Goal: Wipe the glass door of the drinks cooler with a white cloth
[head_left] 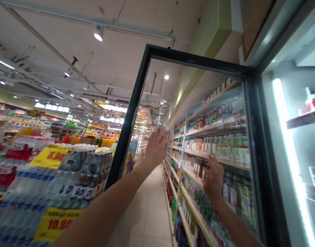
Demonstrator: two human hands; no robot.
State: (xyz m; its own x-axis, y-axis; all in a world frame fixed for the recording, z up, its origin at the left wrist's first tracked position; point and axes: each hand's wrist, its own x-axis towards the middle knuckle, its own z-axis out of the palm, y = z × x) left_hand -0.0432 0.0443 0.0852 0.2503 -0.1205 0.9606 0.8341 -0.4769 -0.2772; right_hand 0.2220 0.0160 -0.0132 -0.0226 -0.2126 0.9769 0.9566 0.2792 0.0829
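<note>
A glass door [193, 79] in a dark frame stands swung out in front of me, with shelves of drinks showing through it. My left hand [156, 145] reaches up to the middle of the pane, fingers stretched out and lying flat against it. Motion blurs its fingertips, and I cannot make out a faint pale patch beside them. Lower and to the right, my right hand [213, 176] is raised at the glass, fingers apart and slightly bent, with nothing seen in it. Whether its fingertips touch the pane is not clear.
Right of the door, a lit cooler [283, 103] stands open with a few goods on its shelves. Stacked packs of bottles [75, 185] with yellow price signs [50, 156] line the left. A tiled aisle floor [144, 202] runs ahead beyond the door.
</note>
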